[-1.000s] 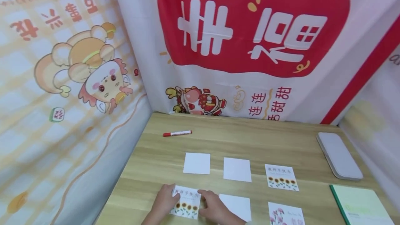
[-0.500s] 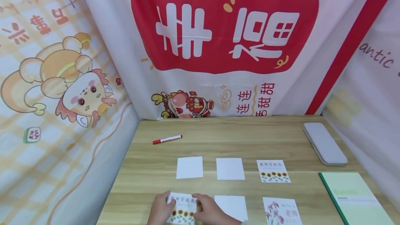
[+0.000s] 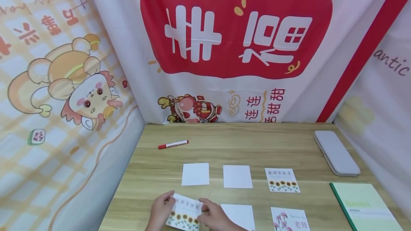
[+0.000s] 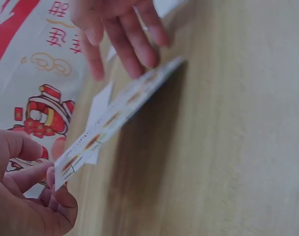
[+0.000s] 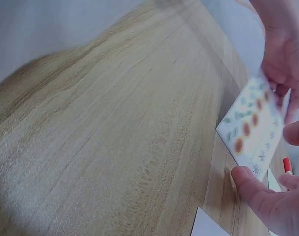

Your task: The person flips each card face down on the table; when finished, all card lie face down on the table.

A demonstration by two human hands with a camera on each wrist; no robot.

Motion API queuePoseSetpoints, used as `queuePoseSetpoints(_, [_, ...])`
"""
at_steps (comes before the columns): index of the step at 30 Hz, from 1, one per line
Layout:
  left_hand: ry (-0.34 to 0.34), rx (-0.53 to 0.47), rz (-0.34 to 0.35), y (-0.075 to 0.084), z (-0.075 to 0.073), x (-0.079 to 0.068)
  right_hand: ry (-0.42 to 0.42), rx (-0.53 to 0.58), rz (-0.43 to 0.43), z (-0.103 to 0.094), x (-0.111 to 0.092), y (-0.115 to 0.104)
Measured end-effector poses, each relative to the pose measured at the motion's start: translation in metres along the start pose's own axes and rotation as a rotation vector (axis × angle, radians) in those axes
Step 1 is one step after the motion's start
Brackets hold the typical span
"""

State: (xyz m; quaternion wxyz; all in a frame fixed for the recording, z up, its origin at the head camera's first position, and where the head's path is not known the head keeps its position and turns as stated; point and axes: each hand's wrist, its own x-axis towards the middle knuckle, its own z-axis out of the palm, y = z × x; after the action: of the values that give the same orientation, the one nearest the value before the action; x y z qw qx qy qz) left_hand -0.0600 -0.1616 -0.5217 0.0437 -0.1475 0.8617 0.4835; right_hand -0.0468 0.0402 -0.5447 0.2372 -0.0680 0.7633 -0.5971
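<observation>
A square card printed with sunflowers and Chinese characters is at the front of the table, tilted, with one edge raised. My left hand pinches its left edge between thumb and fingers, as the left wrist view shows at the card's near corner. On the other side, my right hand has its fingers spread loosely at the card's right edge. In the right wrist view the right thumb lies beside the card's corner, apart from the index finger.
Blank white cards lie in two rows with another sunflower card and a pink-flower card. A red-and-white marker lies behind them. A grey case and a green notebook are at the right.
The sunflower card has turned slightly clockwise and tilted up in my left hand. The right fingers have loosened at its right edge. The head view has shifted.
</observation>
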Motion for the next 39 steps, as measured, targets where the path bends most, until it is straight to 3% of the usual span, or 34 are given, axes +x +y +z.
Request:
queuePoseSetpoints(5, [-0.014, -0.169, -0.031, 0.018, -0.001, -0.006, -0.004, 0.172, 0.057, 0.002, 0.0, -0.004])
queuePoseSetpoints(10, [-0.157, -0.339, -0.006, 0.027, 0.006, -0.015, -0.077, 0.352, 0.094, 0.002, -0.003, -0.006])
queuePoseSetpoints(16, [-0.307, -0.407, 0.027, 0.024, 0.027, -0.023, -0.146, 0.443, 0.001, -0.004, -0.014, -0.016])
queuePoseSetpoints(21, [-0.378, -0.387, 0.008, 0.012, 0.045, -0.029, -0.137, 0.503, -0.021, -0.01, -0.02, -0.02])
queuePoseSetpoints(27, [-0.347, -0.309, 0.008, -0.001, 0.052, -0.027, -0.063, 0.501, -0.06, -0.016, -0.022, -0.012])
queuePoseSetpoints(36, [-0.294, -0.258, -0.004, -0.015, 0.05, -0.023, 0.016, 0.493, -0.159, -0.021, -0.026, -0.006])
queuePoseSetpoints(39, [-0.298, -0.257, -0.018, -0.026, 0.048, -0.017, 0.055, 0.524, -0.147, -0.02, -0.025, -0.003])
